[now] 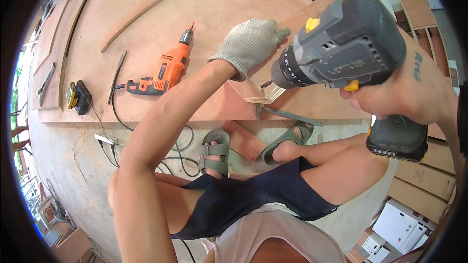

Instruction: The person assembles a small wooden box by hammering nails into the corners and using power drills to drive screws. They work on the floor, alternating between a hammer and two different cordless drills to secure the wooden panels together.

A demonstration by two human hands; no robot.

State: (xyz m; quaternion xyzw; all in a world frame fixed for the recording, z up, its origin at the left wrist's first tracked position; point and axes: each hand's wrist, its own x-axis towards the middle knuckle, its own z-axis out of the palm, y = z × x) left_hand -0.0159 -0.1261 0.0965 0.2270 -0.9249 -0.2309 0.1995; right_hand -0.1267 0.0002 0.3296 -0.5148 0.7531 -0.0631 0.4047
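My right hand (390, 92) is wrapped round the grip of a grey-black cordless drill (341, 44) with yellow switches. Its chuck points left, and the short bit ends just above a corner of a wooden piece (246, 90); whether it touches cannot be made out. My left hand (251, 44), in a pale knitted work glove, is closed at the edge of a wooden board (312, 14). Part of its fingers is hidden. Below the bit, a hammer (287, 115) lies along the near edge of the work surface.
An orange corded drill (165, 70) lies left of my left arm, its cable looping to the floor. Farther left are a metal bar (117, 78), a black-yellow battery or charger (79, 97) and pliers-like tool (47, 84). Long wooden strips (146, 12) lie behind; cardboard boxes (424, 178) stand right.
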